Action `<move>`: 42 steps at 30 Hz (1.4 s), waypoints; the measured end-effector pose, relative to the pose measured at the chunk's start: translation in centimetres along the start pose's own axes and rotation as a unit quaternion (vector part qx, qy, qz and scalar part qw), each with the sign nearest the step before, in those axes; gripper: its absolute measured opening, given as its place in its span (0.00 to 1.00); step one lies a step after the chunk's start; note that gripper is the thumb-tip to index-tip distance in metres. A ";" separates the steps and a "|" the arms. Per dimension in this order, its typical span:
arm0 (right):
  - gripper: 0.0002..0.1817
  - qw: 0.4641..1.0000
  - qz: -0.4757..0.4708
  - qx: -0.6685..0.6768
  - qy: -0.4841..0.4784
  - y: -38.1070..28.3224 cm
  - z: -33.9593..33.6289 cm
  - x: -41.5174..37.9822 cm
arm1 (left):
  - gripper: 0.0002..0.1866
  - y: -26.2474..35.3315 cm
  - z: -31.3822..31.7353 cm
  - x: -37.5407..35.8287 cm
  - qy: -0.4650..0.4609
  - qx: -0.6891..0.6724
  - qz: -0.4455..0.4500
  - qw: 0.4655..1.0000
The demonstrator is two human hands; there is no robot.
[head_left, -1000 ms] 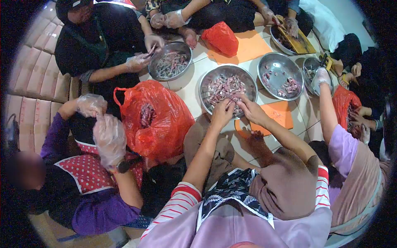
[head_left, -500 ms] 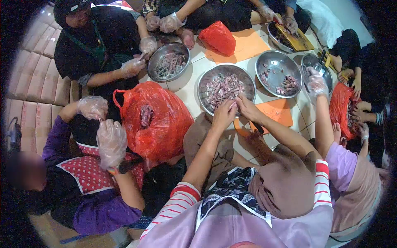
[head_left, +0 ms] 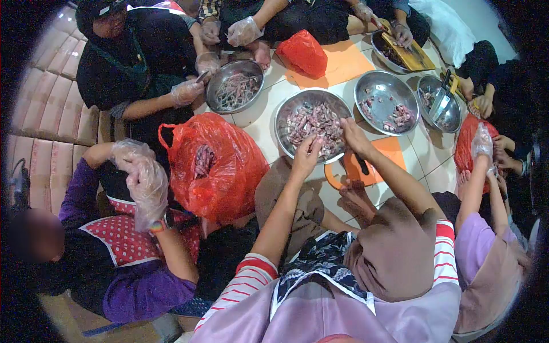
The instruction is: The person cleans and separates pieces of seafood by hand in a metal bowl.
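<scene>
A metal bowl [head_left: 278, 134] filled with small pinkish-grey pieces stands on the tiled floor before me. My left hand [head_left: 307, 153] is over the bowl's near rim, its fingers pinched on something small and pale that I cannot make out. At the right rim is my right hand [head_left: 355, 138], fingers curled; whatever it holds is hidden. Beside that hand, a dark knife handle [head_left: 361, 164] lies over an orange cutting board [head_left: 384, 157]. To the right of my bowl stands a second metal bowl [head_left: 377, 86] with some pieces in it.
Left of my knees is a red plastic bag [head_left: 237, 166] with more pieces. Gloved co-workers sit around. Farther off are another bowl [head_left: 231, 106], a red bundle [head_left: 302, 54] on an orange board [head_left: 349, 60], a yellow board [head_left: 409, 51] and a bowl with a large knife [head_left: 441, 103].
My hands have moved apart, the right one up along the bowl's rim. At the right, a co-worker's gloved hand has gone from the far-right bowl to the red bag.
</scene>
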State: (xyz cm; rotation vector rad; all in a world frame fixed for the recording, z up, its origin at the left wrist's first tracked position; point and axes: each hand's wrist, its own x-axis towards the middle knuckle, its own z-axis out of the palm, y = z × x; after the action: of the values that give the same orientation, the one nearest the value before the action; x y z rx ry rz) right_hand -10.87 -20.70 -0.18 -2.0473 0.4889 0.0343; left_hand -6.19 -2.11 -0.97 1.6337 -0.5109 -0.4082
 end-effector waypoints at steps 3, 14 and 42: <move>0.28 0.985 0.082 0.068 -0.136 -2.4 -1.3 -1.5 | 0.14 0.1 -0.2 0.5 -0.020 -0.016 -0.003 1.000; 0.14 0.966 -0.246 0.075 0.014 -1.8 1.2 -1.8 | 0.15 -1.4 0.0 1.0 0.012 0.075 0.066 0.995; 0.06 0.968 -0.235 -0.022 -0.091 -3.3 -0.6 -2.0 | 0.03 -0.6 -0.4 1.3 -0.080 -0.202 -0.206 0.954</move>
State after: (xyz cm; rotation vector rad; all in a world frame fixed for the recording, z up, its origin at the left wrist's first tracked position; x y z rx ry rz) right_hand -11.66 -19.17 3.34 -2.1301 -0.1181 -0.0513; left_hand -4.83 -2.47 -1.45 1.3053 -0.1806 -0.9026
